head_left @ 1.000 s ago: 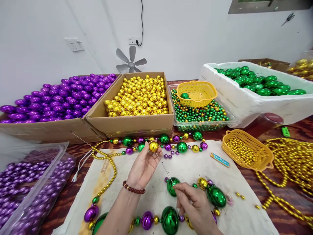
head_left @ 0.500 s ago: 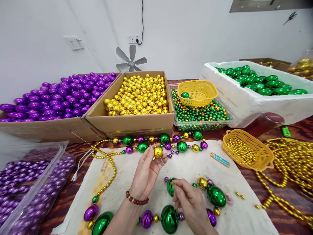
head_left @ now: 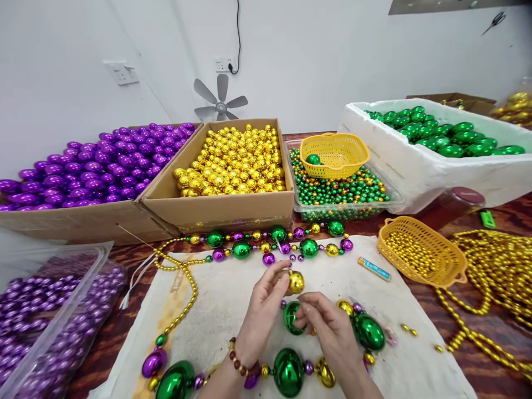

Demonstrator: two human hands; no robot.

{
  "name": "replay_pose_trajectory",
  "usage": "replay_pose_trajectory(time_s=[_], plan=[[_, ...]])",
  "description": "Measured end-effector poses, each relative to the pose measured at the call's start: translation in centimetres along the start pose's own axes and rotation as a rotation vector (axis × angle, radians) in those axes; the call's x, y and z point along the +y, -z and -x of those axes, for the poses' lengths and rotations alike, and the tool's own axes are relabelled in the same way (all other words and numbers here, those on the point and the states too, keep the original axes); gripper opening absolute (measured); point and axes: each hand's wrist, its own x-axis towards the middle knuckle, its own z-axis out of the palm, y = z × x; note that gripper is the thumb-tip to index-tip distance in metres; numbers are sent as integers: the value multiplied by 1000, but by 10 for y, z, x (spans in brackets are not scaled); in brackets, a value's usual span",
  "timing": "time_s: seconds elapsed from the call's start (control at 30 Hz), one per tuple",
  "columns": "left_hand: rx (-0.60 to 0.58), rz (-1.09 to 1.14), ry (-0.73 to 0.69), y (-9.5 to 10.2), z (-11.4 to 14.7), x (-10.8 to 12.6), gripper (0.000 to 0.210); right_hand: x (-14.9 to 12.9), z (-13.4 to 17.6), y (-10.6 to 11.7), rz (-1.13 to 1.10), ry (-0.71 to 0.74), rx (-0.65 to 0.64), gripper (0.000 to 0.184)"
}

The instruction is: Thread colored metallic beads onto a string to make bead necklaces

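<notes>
Between the thumb and fingers of my left hand (head_left: 266,305) is a shiny gold ball bead (head_left: 296,282). My right hand (head_left: 326,327) is closed in a pinch just below and to the right of it, in line with a thin needle (head_left: 279,244) whose pale tip shows beyond the bead. The needle's lower end is hidden by my fingers. Under my hands lies a bead garland; its large green bead (head_left: 288,372) and another green bead (head_left: 293,318) show near my wrists and fingertips. A loose purple bead (head_left: 268,259) rests on the cloth beyond my left hand.
Behind the cloth (head_left: 224,299) stand boxes of purple beads (head_left: 83,166) and gold beads (head_left: 233,166), a clear tray (head_left: 349,210) of small beads, and a white foam box (head_left: 436,177). A yellow basket (head_left: 449,266) and gold strands (head_left: 494,271) lie on the right.
Both hands have moved right and down, the left with the gold bead. My right hand has come closer to the bead, and the needle's tip now shows on its far side.
</notes>
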Motion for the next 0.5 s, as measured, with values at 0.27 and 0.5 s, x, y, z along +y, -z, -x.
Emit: replay_pose_trajectory(time_s=[0.27, 0.5], plan=[[181, -398, -163, 53, -42, -7, 26, -6, -4, 29, -260, -45, 222, 20], [-81, -867, -635, -8, -81, 36, 24, 3, -8, 21, -374, -19, 272, 23]])
